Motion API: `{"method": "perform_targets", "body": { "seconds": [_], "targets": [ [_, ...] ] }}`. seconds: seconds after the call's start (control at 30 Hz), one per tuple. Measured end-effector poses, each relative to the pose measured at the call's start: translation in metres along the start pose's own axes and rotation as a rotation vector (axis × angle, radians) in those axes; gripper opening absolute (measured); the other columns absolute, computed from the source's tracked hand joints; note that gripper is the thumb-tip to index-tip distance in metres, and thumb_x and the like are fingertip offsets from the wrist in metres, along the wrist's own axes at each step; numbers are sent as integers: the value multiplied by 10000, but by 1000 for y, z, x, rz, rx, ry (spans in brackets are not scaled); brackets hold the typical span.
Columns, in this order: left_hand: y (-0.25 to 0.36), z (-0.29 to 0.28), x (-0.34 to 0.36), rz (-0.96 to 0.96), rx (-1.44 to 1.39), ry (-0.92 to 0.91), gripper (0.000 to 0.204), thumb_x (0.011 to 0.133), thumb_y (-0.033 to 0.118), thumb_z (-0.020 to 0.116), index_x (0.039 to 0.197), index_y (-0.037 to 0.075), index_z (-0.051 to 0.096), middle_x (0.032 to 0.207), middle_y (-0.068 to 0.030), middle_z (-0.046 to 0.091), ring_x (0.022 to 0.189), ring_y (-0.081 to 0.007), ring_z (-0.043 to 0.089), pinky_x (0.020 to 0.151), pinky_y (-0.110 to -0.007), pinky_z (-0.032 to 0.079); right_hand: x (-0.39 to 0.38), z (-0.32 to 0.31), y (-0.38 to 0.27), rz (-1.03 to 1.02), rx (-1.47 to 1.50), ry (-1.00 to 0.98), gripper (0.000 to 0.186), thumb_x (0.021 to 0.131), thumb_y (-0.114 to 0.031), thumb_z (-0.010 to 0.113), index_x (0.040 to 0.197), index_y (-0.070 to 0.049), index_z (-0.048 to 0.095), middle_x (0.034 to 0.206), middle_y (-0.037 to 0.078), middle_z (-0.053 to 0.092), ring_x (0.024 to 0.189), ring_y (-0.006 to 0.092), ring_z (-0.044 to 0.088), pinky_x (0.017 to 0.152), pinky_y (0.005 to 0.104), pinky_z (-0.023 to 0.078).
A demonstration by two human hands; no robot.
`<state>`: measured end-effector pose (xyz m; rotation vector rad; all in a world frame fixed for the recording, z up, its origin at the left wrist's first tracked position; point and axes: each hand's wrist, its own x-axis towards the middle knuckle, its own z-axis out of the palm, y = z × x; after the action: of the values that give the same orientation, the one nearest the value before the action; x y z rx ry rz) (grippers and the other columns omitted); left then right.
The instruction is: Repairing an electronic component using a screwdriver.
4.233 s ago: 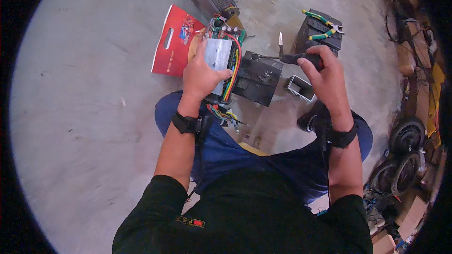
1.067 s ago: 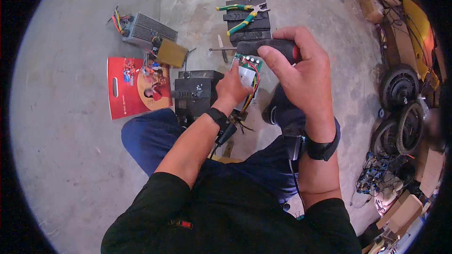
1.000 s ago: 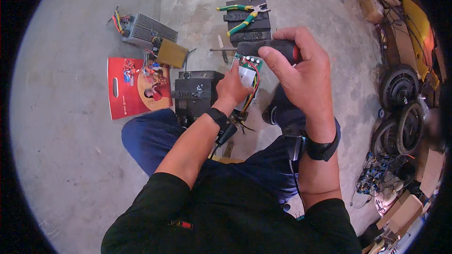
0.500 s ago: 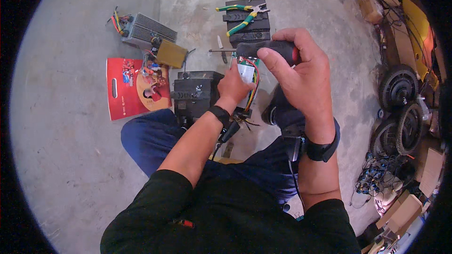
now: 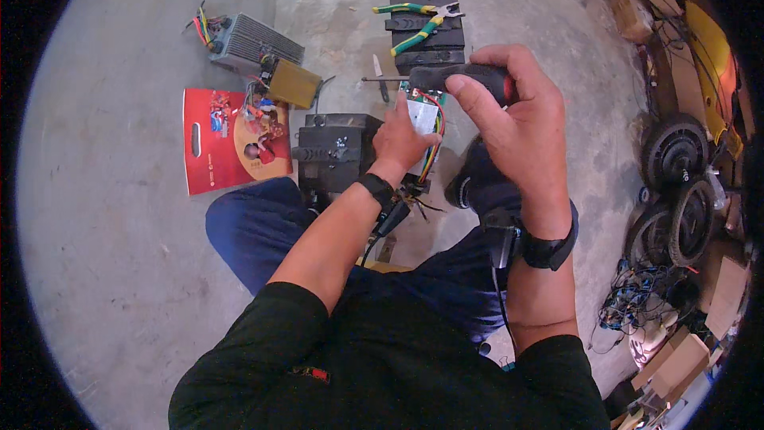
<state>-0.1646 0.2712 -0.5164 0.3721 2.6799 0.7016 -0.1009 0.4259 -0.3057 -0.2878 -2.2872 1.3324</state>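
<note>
In my right hand point(image 5: 521, 123) is a screwdriver point(image 5: 431, 78) with a black and red handle, gripped between thumb and fingers. Its thin shaft points left, roughly level. Below it, my left hand point(image 5: 396, 142) grips a circuit board point(image 5: 422, 115), the thumb along its right side. A white block covers part of the green board, and coloured wires point(image 5: 434, 147) run down its right edge to loose ends near my knees. The screwdriver's handle hides part of the board's far end. The shaft's tip is left of the board and shows no contact with it.
Green-and-yellow pliers point(image 5: 427, 32) lie on a black block point(image 5: 406, 60) ahead. A small knife point(image 5: 378, 68) is on the floor. Another black block point(image 5: 334, 131), a red bag point(image 5: 203, 151), a gold box point(image 5: 294, 84) and a finned metal case point(image 5: 259, 44) sit left. Wheels point(image 5: 675, 151) and cardboard line the right.
The view has shifted slightly, so the floor objects appear a little to the right. Both hands keep their grips, and the screwdriver still points left above the board.
</note>
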Motion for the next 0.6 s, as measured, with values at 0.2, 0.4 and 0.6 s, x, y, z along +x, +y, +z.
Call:
{"method": "perform_targets", "body": {
  "seconds": [0.2, 0.4, 0.6],
  "targets": [
    [1, -1, -3, 4, 4, -5, 1190, 668, 460, 936, 1589, 98, 275, 1308, -228, 587, 1156, -440, 648, 939, -520, 547, 0, 1, 1, -32, 13, 9, 291, 823, -196, 850, 1004, -35, 689, 764, 73, 582, 642, 150, 510, 596, 305, 454],
    [4, -5, -7, -35, 38, -38, 1181, 670, 462, 938, 1579, 96, 280, 1305, -223, 585, 1166, -438, 641, 937, -517, 548, -1, -1, 0, 5, -8, -10, 296, 827, -201, 850, 1011, -34, 689, 774, 68, 595, 647, 144, 515, 597, 299, 454],
    [2, -5, -10, -39, 31, -24, 1172, 672, 461, 936, 1579, 96, 290, 1312, -218, 583, 1190, -429, 627, 956, -512, 540, -1, 0, 4, -34, -3, -2, 280, 868, -187, 840, 1055, -33, 700, 754, -42, 569, 694, 63, 466, 610, 238, 393]
  ]
}}
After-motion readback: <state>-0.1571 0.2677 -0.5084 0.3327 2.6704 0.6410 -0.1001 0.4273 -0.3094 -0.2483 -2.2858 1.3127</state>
